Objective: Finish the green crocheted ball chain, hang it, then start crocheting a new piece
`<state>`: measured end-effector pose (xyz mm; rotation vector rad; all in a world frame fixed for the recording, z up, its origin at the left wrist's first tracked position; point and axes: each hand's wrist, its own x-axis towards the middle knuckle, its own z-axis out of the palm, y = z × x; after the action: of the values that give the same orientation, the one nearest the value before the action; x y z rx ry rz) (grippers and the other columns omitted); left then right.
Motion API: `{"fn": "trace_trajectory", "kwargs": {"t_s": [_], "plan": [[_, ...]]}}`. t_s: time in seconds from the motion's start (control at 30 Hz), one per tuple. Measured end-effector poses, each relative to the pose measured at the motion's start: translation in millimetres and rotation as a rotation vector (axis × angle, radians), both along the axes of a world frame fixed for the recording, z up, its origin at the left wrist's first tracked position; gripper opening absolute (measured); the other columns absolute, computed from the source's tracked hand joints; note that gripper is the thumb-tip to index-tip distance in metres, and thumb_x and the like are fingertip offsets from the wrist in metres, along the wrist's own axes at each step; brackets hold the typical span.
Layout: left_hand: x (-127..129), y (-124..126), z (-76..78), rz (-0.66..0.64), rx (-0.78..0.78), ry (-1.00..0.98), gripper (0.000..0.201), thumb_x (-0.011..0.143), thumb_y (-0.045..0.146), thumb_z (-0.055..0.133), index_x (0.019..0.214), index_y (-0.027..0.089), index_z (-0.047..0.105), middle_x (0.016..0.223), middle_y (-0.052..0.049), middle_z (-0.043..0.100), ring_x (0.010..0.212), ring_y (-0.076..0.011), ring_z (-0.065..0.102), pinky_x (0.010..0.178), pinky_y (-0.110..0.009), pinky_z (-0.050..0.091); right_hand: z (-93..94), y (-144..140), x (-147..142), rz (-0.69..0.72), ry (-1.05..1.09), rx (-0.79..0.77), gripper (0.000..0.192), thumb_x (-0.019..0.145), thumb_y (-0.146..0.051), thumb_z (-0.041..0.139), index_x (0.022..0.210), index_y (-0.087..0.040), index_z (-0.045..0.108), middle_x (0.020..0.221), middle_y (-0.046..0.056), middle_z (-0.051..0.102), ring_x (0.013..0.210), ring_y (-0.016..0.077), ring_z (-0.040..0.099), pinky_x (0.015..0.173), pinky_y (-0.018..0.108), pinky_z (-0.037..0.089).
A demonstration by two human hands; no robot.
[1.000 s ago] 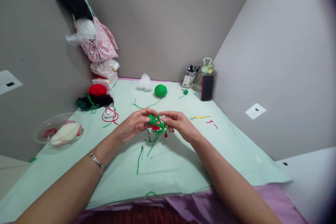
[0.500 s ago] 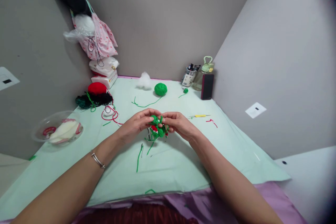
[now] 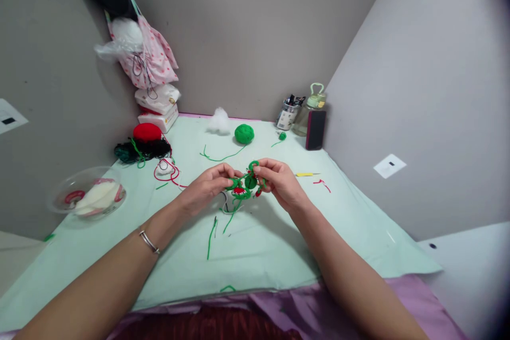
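Observation:
Between both hands, just above the table, is a small green crocheted piece (image 3: pixel 251 182) with red and white parts. My left hand (image 3: pixel 211 185) pinches its left side between thumb and fingers. At the upper right, my right hand (image 3: pixel 278 180) grips a green looped part of the same piece. The fingers hide some of it, and its exact shape is hard to make out. Below it on the cloth lie loose green yarn ends (image 3: pixel 211 241) and thin white and black strands.
A green yarn ball (image 3: pixel 244 134) and white stuffing (image 3: pixel 219 121) lie at the back. Red yarn (image 3: pixel 147 132) and a clear bowl (image 3: pixel 58 207) are at left. A yellow-handled hook (image 3: pixel 305 174), red scraps (image 3: pixel 322 185), a phone (image 3: pixel 315 130) and a bottle (image 3: pixel 302 119) are at right.
My right hand has moved up and slightly right with its part of the crocheted piece. The piece has turned, and the hands are a little farther apart.

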<state>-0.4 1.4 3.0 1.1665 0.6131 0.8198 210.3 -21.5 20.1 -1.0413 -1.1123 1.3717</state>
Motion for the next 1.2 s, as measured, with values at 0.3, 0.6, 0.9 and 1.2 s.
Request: {"fn": "trace_trajectory", "kwargs": {"t_s": [0.3,0.6,0.9,1.2], "plan": [[6,-5,-2.6,-0.074,0.047,0.043,0.018,0.088,0.039,0.072,0.093,0.022,0.067,0.097,-0.004,0.074,0.089,-0.0207,0.065,0.085,-0.035,0.045,-0.1,-2,-3,0.015,-0.038,0.033,0.029,0.068,-0.040,0.085,0.079,-0.017,0.071,0.056,-0.005,0.060,0.044,0.0060,0.042,0.044,0.023,0.027],[8,-4,-9.9,-0.140,0.038,0.095,0.019,0.086,0.037,0.073,0.096,0.021,0.079,0.104,-0.008,0.077,0.097,-0.0246,0.068,0.092,-0.038,0.046,0.2,-4,-4,-0.013,-0.034,0.039,0.029,0.067,-0.039,0.086,0.079,-0.017,0.071,0.054,-0.005,0.058,0.047,0.0071,0.043,0.045,0.023,0.026],[9,-2,-13.7,-0.077,0.000,0.095,0.022,0.079,0.032,0.083,0.092,0.022,0.069,0.090,-0.001,0.074,0.082,-0.0165,0.065,0.079,-0.031,0.043,0.9,-4,-4,-0.017,-0.023,0.051,0.029,0.067,-0.039,0.086,0.078,-0.017,0.071,0.054,-0.005,0.059,0.046,0.0069,0.044,0.044,0.023,0.027],[8,-6,-6.8,-0.130,0.000,0.104,0.016,0.080,0.032,0.080,0.087,0.018,0.077,0.090,-0.005,0.077,0.085,-0.0186,0.066,0.086,-0.033,0.045,-3.1,-2,-4,-0.005,-0.044,0.009,0.033,0.063,-0.041,0.089,0.077,-0.017,0.071,0.054,-0.005,0.059,0.044,0.0058,0.043,0.044,0.023,0.026]]}}
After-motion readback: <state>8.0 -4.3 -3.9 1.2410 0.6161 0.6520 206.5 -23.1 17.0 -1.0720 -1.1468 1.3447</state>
